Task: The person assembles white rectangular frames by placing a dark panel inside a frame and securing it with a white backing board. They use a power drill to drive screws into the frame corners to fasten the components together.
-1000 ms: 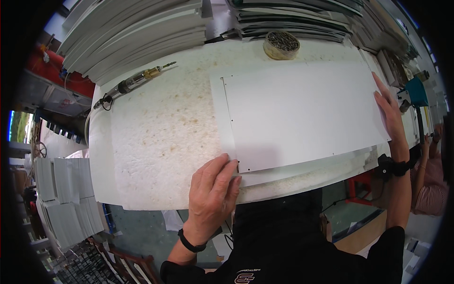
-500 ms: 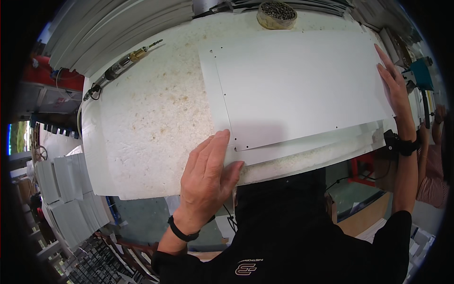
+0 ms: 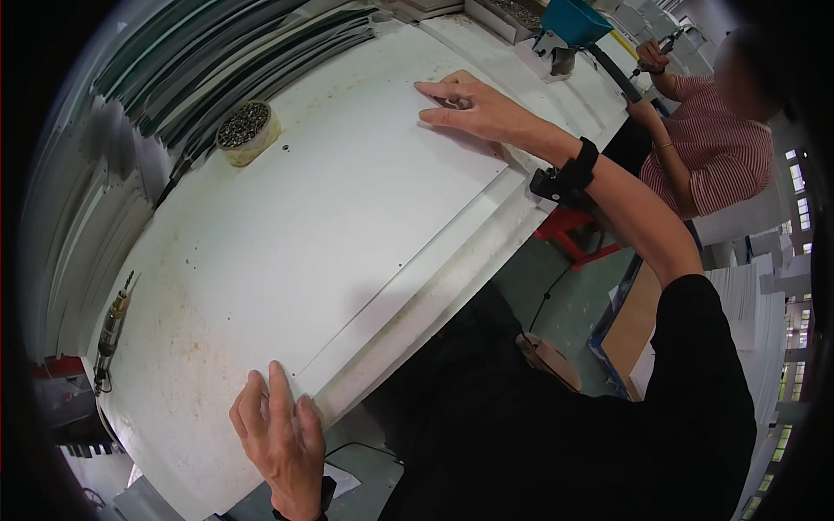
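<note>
A large white flat panel (image 3: 347,226) with small dark holes along its edges lies on the worktable. A white strip (image 3: 417,269) shows below its near edge, perhaps part of another sheet underneath. My left hand (image 3: 282,443) rests by the panel's near left corner, fingers stretched and somewhat spread. At the panel's right end is my right hand (image 3: 482,115), thumb and forefinger apart over the white surface. Its other fingers are partly hidden, and a small greyish spot between them is too small to make out.
A round tub of small metal screws (image 3: 246,130) stands at the back, before stacked grey-green strips (image 3: 287,61). A power screwdriver (image 3: 113,326) lies at the far left. To the right are a teal device (image 3: 573,22) and a co-worker in a striped shirt (image 3: 717,143).
My view has turned right, so the table appears tilted and a co-worker has come into view. Both hands remain near opposite ends of the panel.
</note>
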A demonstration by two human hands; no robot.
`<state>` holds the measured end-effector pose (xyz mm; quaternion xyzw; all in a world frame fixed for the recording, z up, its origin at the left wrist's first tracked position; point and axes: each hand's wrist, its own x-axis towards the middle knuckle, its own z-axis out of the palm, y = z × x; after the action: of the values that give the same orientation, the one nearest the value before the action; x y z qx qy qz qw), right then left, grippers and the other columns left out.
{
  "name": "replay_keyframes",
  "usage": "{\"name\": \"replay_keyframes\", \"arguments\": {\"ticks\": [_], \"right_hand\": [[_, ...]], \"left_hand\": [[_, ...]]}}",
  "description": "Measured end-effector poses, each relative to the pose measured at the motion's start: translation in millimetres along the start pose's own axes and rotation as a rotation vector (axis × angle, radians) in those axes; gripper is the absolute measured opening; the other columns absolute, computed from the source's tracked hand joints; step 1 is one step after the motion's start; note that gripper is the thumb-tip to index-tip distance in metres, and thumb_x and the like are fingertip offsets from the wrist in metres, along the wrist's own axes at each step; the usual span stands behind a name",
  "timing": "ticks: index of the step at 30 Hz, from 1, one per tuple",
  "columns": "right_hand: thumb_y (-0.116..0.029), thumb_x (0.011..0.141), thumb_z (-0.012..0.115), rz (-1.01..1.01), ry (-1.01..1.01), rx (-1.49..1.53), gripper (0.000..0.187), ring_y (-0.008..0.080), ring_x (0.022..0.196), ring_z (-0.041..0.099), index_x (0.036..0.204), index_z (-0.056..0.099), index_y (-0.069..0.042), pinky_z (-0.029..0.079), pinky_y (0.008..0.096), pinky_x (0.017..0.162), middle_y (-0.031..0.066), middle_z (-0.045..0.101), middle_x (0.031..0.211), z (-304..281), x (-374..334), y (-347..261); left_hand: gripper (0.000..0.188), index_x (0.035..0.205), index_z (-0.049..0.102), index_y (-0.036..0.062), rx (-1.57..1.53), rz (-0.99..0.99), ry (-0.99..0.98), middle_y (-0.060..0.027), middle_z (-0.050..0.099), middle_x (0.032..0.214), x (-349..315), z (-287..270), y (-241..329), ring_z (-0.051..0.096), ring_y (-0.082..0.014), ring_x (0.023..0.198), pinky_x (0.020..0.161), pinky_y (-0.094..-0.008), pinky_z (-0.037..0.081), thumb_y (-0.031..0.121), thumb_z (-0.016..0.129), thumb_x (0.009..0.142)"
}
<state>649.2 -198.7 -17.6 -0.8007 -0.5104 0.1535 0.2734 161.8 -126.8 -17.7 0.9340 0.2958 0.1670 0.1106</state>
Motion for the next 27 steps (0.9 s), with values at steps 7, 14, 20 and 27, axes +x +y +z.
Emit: {"name": "replay_keyframes", "arguments": {"ticks": [7,14,20,27], "right_hand": [[-0.061,0.095,0.066,-0.346,0.042,-0.386,0.073,0.0307,0.114,0.053,0.144,0.060,-0.007,0.045,0.0381,0.099,0.0156,0.052,0.126,3,1,13],[-0.058,0.099,0.060,-0.373,0.075,-0.488,0.069,0.0293,0.105,0.057,0.141,0.059,-0.003,0.053,0.0408,0.086,0.0133,0.053,0.118,5,-6,6],[-0.053,0.098,0.063,-0.421,0.095,-0.474,0.066,0.0308,0.103,0.060,0.136,0.061,0.001,0.054,0.0420,0.082,0.0141,0.057,0.115,-1,-5,4],[-0.053,0.095,0.066,-0.407,0.072,-0.417,0.069,0.0313,0.105,0.061,0.136,0.060,0.001,0.056,0.0436,0.082,0.0140,0.057,0.118,-1,-3,8]], "left_hand": [[0.049,0.136,0.064,0.0017,0.030,-0.027,-0.091,-0.0244,0.057,0.131,6,-14,9,0.060,-0.0386,0.115,0.094,-0.0447,0.052,0.000,0.069,0.087],[0.060,0.144,0.053,-0.0035,0.055,0.204,-0.476,-0.0289,0.053,0.143,95,-52,42,0.054,-0.0456,0.128,0.105,-0.0488,0.048,0.012,0.073,0.090],[0.081,0.154,0.035,-0.0082,0.059,0.530,-0.410,-0.0326,0.037,0.158,264,39,85,0.035,-0.0447,0.149,0.122,-0.0463,0.031,0.041,0.067,0.098],[0.086,0.152,0.030,-0.0157,0.134,0.545,-0.450,-0.0393,0.031,0.157,312,90,98,0.030,-0.0484,0.150,0.124,-0.0465,0.027,0.051,0.054,0.103]]}}
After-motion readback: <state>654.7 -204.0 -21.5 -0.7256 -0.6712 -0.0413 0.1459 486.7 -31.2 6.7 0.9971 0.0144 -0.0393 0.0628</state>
